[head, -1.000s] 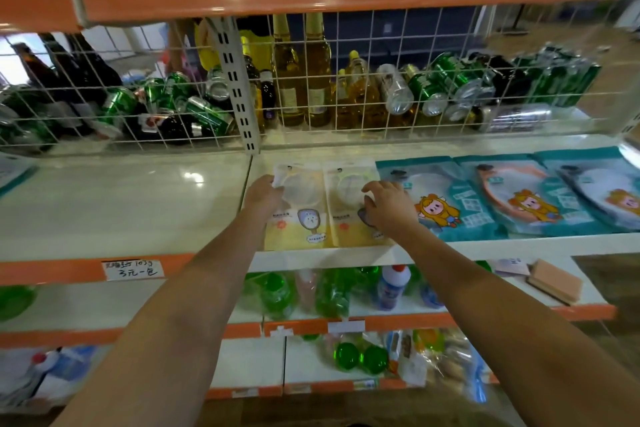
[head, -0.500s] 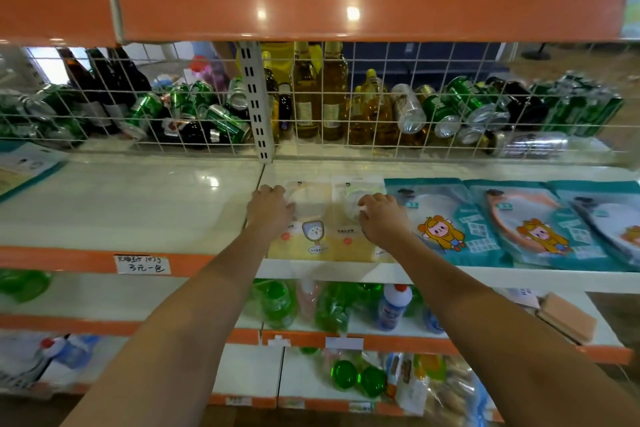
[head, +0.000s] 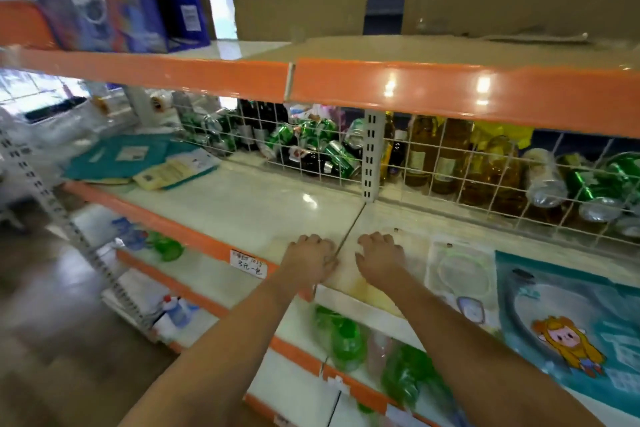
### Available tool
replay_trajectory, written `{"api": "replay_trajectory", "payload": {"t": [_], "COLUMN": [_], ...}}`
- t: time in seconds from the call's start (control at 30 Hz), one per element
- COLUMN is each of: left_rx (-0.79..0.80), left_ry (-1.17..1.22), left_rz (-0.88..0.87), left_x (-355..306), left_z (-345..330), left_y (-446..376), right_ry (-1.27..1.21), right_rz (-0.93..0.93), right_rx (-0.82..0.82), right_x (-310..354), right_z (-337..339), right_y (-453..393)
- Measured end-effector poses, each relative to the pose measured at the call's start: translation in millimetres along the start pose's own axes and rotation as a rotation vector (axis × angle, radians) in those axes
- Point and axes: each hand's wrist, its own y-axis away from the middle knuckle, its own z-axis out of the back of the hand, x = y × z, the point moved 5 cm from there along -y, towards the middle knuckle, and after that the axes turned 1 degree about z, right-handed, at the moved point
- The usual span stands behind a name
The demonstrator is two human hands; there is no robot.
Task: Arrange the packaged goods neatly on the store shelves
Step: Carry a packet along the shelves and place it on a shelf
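Squaring up: yellow packets on the shelf (head: 242,204), a judged step.
Left hand (head: 309,258): knuckles up, fingers bent, resting at the packet's left edge; nothing visibly gripped.
Right hand (head: 380,255): palm down, fingers loosely bent, pressing the yellow packet (head: 372,288) beneath it.
Neighbours: second yellow packet (head: 460,274) just right of that hand, teal cartoon pack (head: 568,329) farther right.
Next: probably fetching the loose packets (head: 166,172) well left of both hands.
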Motion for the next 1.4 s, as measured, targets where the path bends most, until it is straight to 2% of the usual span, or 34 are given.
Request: {"api": "replay_trajectory", "payload": {"t": [0.27,0.43,0.63,0.93,1.2,1.4], "left_rx": [-0.069,-0.248,-0.303,-0.389,-0.323,-0.355], "left_ry": [0.133,0.218,0.292,0.391,0.422,0.423], "left_rz": [0.275,0.374,0.508,0.581,0.677,0.682], "left_x": [127,208,292,370,445,495], "left_z": [42,57,55,41,27,40], "left_y": [46,85,124,131,84,38], "right_ry": [-0.045,-0.188,-0.252,-0.214,-0.263,-0.251], "right_rz": [0.180,0.245,0.295,0.323,0.378,0.403], "right_rx": [-0.075,-0.098,-0.105,-0.067,-0.053,-0.058], "right_x": [141,233,318,392,451,482], "right_z": [6,-1,-23,-51,-65,-62], "right_y": [-27,-34,-41,-78,-164,-231]}}
